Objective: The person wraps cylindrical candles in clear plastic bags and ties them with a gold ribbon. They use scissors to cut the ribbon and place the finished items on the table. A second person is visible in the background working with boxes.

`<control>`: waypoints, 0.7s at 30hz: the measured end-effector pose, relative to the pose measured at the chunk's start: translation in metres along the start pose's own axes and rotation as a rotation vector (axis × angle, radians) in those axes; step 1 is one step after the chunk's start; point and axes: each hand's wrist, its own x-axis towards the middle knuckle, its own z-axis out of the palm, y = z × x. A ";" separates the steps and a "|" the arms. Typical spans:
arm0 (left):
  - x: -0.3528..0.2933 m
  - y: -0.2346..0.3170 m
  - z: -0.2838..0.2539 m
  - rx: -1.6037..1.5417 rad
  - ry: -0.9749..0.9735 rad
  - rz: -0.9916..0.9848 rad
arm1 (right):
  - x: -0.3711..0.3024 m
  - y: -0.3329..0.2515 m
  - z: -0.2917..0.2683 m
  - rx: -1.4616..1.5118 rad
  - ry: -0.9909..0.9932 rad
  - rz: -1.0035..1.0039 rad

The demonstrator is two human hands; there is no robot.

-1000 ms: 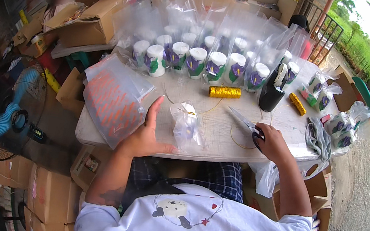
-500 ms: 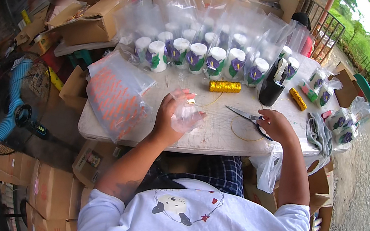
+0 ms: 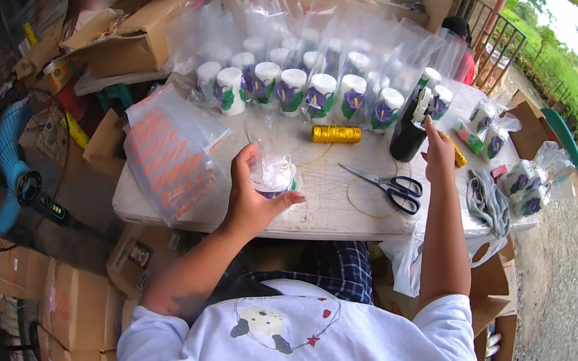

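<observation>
My left hand (image 3: 253, 194) is curled round a white candle (image 3: 275, 178) with a purple flower, wrapped in clear plastic gathered at its top. Its thumb lies along the near side. My right hand (image 3: 439, 151) reaches to a black tape dispenser (image 3: 408, 138) with a white wheel in its top. The index finger is stretched out at the wheel, apart from the thumb; whether it touches any tape is too small to tell. Scissors (image 3: 390, 188) with dark blue handles lie between my hands, over a loop of thin gold cord (image 3: 350, 195). A gold cord spool (image 3: 336, 135) lies behind them.
Several flowered candles (image 3: 321, 96) in tall clear bags fill the table's back. Plastic packs with orange print (image 3: 174, 152) lie at the left. Bagged candles (image 3: 524, 183) and a grey cloth (image 3: 488, 202) are at the right. A fan (image 3: 13, 167) stands left, near a person.
My right hand has let go of the scissors, which now lie on the table, and has moved up to the tape dispenser. The candle in my left hand has turned, showing its flower.
</observation>
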 end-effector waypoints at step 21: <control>0.041 -0.005 -0.025 -1.213 -0.082 -0.617 | 0.016 0.057 -0.034 -0.172 -0.244 -0.491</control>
